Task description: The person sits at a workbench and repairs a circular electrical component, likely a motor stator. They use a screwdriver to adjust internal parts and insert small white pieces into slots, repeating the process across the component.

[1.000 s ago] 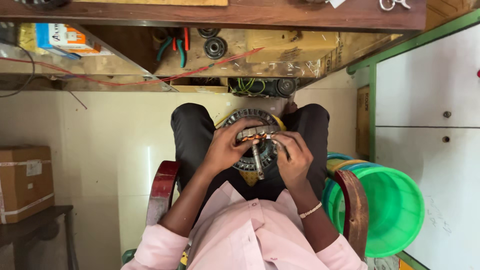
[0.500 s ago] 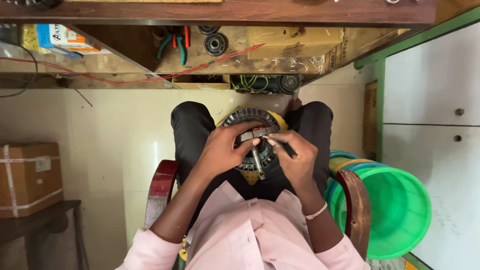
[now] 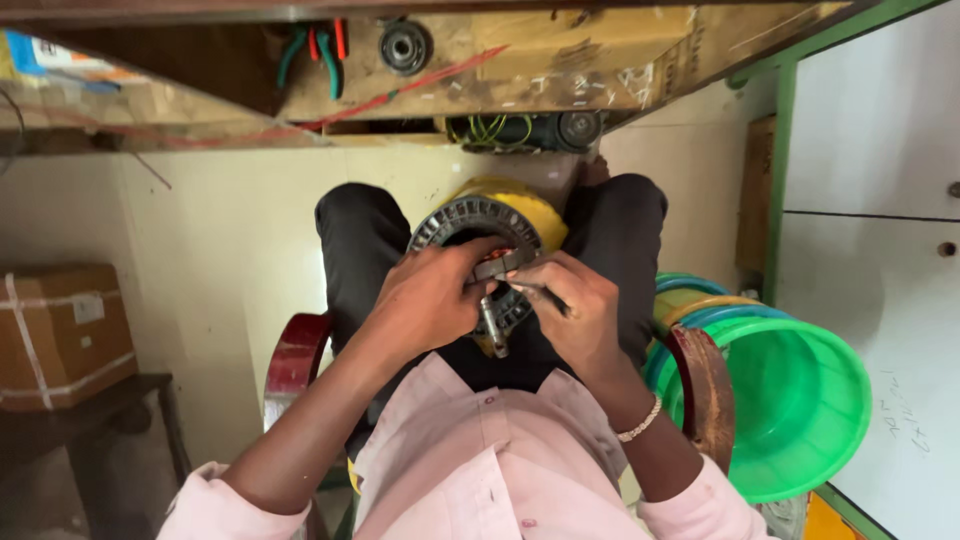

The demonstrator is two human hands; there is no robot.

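Note:
A round slotted metal stator core (image 3: 455, 218) rests on my lap between my knees, above a yellow round object (image 3: 528, 207). My left hand (image 3: 430, 296) lies over the core's near side, its fingers curled on the rim and on a small grey strip (image 3: 497, 265) at the core's opening. My right hand (image 3: 570, 310) pinches a thin dark tool (image 3: 545, 297) pointed at that same spot. A short metal shaft (image 3: 494, 328) sticks out below, between the two hands.
A green plastic bucket (image 3: 800, 400) stands at my right, beside white cupboard doors (image 3: 880, 130). A cardboard box (image 3: 60, 335) sits on a dark stand at left. Ahead is a wooden bench (image 3: 560, 60) with pliers (image 3: 315, 50), a bearing (image 3: 405, 45) and wires. I sit on a red-armed chair (image 3: 293, 358).
The view has tilted slightly, so the bench sits higher in frame. My hands stay on the core; the right hand's fingers have shifted a little on the thin tool.

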